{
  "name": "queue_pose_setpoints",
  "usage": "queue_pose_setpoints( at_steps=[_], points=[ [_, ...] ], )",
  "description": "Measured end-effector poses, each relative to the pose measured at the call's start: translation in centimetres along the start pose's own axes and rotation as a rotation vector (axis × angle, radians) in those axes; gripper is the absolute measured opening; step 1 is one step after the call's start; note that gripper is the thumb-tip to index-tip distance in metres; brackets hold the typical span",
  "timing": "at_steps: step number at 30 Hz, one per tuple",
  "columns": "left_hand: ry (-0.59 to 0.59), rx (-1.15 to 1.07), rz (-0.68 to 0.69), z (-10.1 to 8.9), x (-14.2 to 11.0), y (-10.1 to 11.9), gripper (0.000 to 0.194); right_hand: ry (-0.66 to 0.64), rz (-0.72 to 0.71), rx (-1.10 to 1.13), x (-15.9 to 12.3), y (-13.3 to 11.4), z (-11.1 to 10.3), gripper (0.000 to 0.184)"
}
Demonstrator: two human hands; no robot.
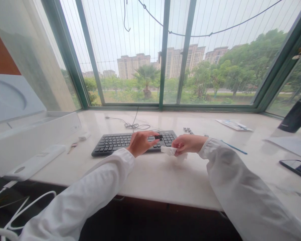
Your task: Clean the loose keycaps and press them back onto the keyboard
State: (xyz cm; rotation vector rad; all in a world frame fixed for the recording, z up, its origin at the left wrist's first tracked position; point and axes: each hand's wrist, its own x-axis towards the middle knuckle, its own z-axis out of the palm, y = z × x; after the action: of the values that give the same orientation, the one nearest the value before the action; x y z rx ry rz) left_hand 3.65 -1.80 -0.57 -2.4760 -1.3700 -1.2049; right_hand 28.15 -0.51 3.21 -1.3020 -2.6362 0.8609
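Observation:
A black keyboard (pixel 115 142) lies on the white windowsill counter (pixel 165 174). My left hand (pixel 140 143) hovers over its right half, fingers pinched on a small black keycap (pixel 158 137). My right hand (pixel 187 144) rests just right of the keyboard's front corner, closed on a crumpled white wipe (pixel 168 151). Both arms wear white sleeves. A short row of loose dark keycaps (pixel 188 130) sits behind my right hand.
The keyboard's cable (pixel 134 125) coils by the window. White boxes (pixel 32 134) and a white oblong device (pixel 35 162) fill the left. Papers (pixel 233 125), a blue pen (pixel 234 147), a black cylinder (pixel 297 115) and a phone (pixel 297 167) lie right.

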Motion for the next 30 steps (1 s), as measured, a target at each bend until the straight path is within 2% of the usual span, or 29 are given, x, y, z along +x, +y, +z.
queue_pose_setpoints(
  at_steps=[5, 7, 8, 12, 16, 20, 23, 27, 30],
  points=[
    [0.090, -0.006, -0.037, -0.2, 0.1, 0.2, 0.016, 0.549, -0.004, 0.059, 1.3, -0.8, -0.2, 0.035],
    [0.093, -0.018, -0.040, -0.3, 0.1, 0.4, 0.015, 0.698, -0.044, 0.158, 1.7, -1.5, 0.4, 0.038],
    [0.087, -0.027, -0.036, -0.3, 0.1, 0.4, 0.015, 0.731, -0.078, 0.205, 2.0, -2.0, 0.9, 0.038],
    [0.072, -0.051, -0.021, 0.0, 0.0, 0.5, 0.012, 0.745, -0.209, 0.259, 3.0, -3.4, 2.9, 0.033],
    [0.131, -0.089, -0.054, 0.6, -0.2, 0.3, 0.011, 0.790, -0.280, 0.209, 3.8, -3.8, 3.9, 0.029],
    [0.173, -0.172, -0.048, 1.0, -0.2, 0.1, 0.016, 0.784, -0.294, 0.170, 3.7, -3.5, 3.8, 0.016],
    [0.152, -0.212, -0.051, 1.1, -0.3, 0.0, 0.026, 0.766, -0.305, 0.075, 3.6, -3.3, 3.4, 0.007],
    [0.077, -0.254, -0.068, 1.1, -0.3, 0.0, 0.033, 0.739, -0.337, -0.014, 3.5, -3.3, 3.1, 0.011],
    [0.058, -0.271, -0.076, 1.1, -0.3, 0.1, 0.026, 0.729, -0.360, -0.061, 3.5, -2.6, 2.7, 0.012]
  ],
)
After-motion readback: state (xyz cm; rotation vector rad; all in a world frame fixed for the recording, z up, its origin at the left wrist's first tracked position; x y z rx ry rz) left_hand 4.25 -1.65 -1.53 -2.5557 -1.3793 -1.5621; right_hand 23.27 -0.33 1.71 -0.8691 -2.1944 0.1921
